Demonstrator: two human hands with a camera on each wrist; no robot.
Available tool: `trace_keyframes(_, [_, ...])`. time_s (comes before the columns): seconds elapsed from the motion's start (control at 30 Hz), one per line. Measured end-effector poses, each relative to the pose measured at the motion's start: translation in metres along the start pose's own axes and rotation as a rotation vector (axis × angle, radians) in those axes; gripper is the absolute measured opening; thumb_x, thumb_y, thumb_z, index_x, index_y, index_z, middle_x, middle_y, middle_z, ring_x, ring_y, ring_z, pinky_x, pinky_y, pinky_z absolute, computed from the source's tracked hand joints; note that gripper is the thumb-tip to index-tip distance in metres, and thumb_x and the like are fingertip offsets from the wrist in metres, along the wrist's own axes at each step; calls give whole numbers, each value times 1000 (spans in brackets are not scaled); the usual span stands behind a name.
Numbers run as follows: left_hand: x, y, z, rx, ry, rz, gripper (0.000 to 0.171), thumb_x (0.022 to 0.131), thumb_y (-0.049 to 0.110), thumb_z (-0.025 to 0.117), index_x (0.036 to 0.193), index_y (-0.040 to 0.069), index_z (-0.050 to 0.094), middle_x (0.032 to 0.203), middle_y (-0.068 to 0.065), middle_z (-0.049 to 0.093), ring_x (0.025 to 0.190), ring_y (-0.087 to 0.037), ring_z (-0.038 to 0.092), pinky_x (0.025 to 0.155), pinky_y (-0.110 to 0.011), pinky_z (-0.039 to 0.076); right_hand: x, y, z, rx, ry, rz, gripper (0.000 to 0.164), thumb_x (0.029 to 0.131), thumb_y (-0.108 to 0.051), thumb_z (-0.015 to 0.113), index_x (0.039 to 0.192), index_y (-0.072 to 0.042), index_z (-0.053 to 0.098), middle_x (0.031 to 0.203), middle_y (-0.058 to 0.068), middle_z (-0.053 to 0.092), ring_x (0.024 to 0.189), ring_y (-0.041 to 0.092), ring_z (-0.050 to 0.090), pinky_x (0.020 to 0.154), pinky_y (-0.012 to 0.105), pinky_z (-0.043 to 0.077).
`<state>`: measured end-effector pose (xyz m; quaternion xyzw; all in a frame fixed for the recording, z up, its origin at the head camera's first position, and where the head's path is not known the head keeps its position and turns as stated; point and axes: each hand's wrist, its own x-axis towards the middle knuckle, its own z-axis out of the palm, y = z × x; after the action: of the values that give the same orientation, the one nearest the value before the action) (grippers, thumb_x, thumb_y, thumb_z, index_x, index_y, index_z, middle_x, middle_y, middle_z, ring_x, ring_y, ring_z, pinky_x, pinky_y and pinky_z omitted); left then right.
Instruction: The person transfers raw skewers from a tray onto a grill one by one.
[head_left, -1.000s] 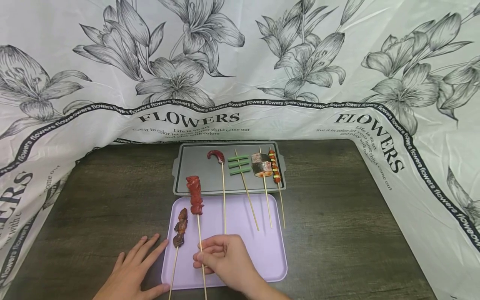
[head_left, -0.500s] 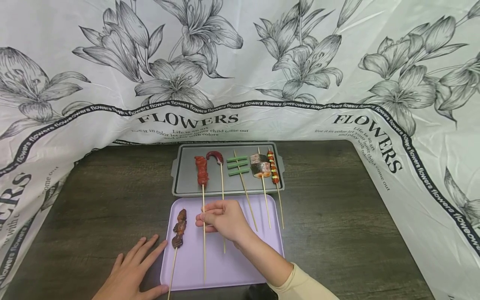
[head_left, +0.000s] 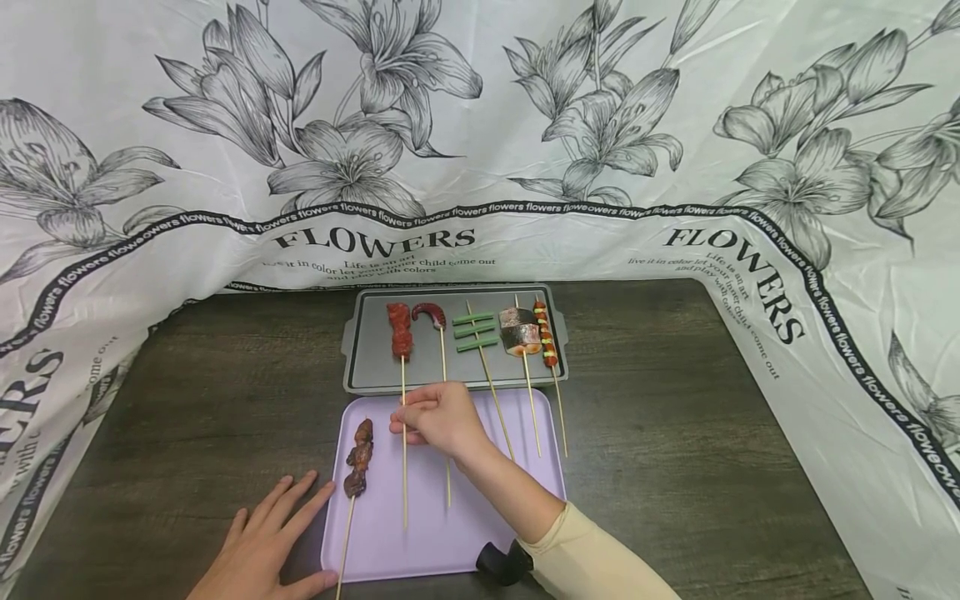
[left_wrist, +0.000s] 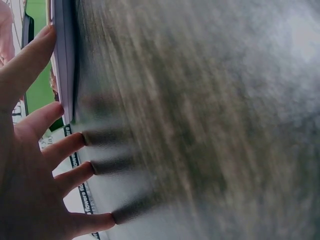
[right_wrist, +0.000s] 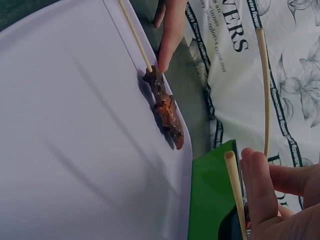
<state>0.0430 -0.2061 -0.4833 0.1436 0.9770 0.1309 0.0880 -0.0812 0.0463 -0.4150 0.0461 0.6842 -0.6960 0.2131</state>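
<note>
In the head view my right hand (head_left: 442, 421) pinches the bare stick of a red meat skewer (head_left: 401, 332) between thumb and fingers. The meat overlaps the left part of the grey baking tray (head_left: 372, 375), and its stick reaches back over the purple tray (head_left: 472, 542). My left hand (head_left: 258, 546) lies spread on the dark table, thumb and index fingertip at the purple tray's left edge. Beside it, a brown meat skewer (head_left: 359, 458) lies along that tray's left side. The left wrist view shows the spread fingers (left_wrist: 75, 175) with fingertips on the tabletop.
On the grey tray, right of the red meat, lie a curled dark-red tentacle skewer (head_left: 428, 314), a green stalk skewer (head_left: 475, 331), a fish skewer (head_left: 520, 329) and a red-and-yellow skewer (head_left: 547, 333). Their sticks overhang the purple tray. A flowered cloth (head_left: 555, 242) hangs behind the table.
My right hand has carried the red meat skewer forward from over the purple tray to the grey tray, left of the tentacle skewer. My left hand has stayed in place.
</note>
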Motion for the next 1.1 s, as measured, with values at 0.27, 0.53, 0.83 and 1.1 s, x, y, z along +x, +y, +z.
trace_keyframes(0.27, [0,-1,0,-13,17,12,96,71,82,60,150,31,40,149,-12,40,131,-45,36,82,-85,26,0,0,0,-38,10,7,24,88,2,68,109,12,65,83,12,73,75,20,73,66,31,58])
trace_keyframes(0.53, [0,-2,0,-14,26,19,96,71,80,62,150,32,39,149,-12,40,132,-45,36,82,-85,26,-4,1,-4,-122,-26,-16,38,88,-5,69,120,15,60,88,14,74,79,21,72,65,27,58])
trace_keyframes(0.83, [0,-2,0,-12,27,17,96,71,80,62,150,31,39,149,-12,40,132,-45,36,82,-86,25,-5,1,-6,-180,-29,-8,39,88,-7,70,121,13,61,89,11,74,81,26,72,63,27,58])
trace_keyframes(1.1, [0,-1,0,-18,23,14,96,71,79,63,151,32,38,149,-11,40,132,-45,36,82,-86,25,-12,-2,-10,-275,-23,-19,42,87,-16,73,122,6,64,95,8,74,77,25,73,67,28,56])
